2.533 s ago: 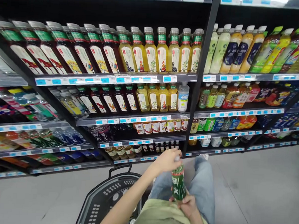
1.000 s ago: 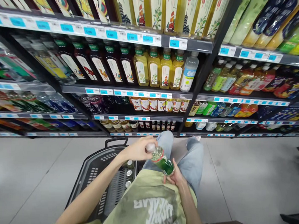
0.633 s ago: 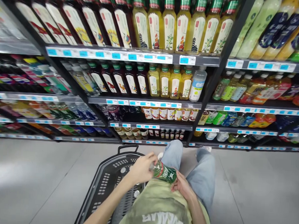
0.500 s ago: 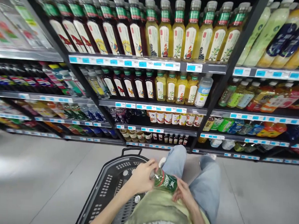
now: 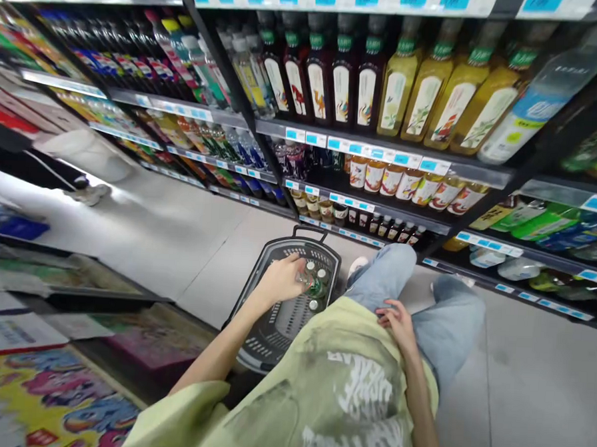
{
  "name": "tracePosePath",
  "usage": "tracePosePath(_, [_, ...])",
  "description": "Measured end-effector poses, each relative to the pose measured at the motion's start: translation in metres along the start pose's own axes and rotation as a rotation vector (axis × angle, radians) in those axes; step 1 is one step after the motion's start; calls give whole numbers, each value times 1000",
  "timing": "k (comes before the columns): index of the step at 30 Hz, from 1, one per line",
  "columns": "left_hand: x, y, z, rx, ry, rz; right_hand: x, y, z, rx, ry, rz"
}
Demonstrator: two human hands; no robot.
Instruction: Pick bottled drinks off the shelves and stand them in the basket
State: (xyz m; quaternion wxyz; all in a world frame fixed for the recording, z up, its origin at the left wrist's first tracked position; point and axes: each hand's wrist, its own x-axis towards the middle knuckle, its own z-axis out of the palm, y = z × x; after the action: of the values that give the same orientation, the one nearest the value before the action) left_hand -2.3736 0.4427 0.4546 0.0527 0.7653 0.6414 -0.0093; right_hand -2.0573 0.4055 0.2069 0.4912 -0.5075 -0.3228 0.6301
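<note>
My left hand (image 5: 281, 280) is closed around the top end of a green-labelled plastic bottle (image 5: 316, 287). It holds the bottle over the black shopping basket (image 5: 260, 345) on the floor beside my left leg. White caps of other bottles (image 5: 322, 274) show inside the basket, close around the held one. Whether the held bottle touches them I cannot tell. My right hand (image 5: 397, 320) rests at my right thigh, by the hem of my shirt, with loosely bent fingers apart and nothing in them.
Drink shelves (image 5: 382, 148) stand in front, filled with rows of bottles. A low display with colourful packages (image 5: 44, 397) is at the lower left. Farther left, a person's shoe (image 5: 87, 192) is on the grey floor (image 5: 197, 245).
My left hand has carried the green bottle from my lap leftward over the basket. My right hand has let go of the bottle and lies at my thigh. The view has turned downward and left.
</note>
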Motion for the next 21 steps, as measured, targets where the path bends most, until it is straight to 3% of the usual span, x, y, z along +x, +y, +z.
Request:
tracePosePath(5, [0,-44,58,91,-161,-72,-3,0,-3,-31,8,7])
tracePosePath(11, [-13,-90,145,43,-371,-168,-4,0,-3,-41,33,14])
tracePosePath(17, [-33,-90,229,-39,-447,-287,-3,-2,-2,-48,57,30])
tracePosePath(21, [-41,-76,269,-96,-492,-328,-4,-1,1,-73,82,36])
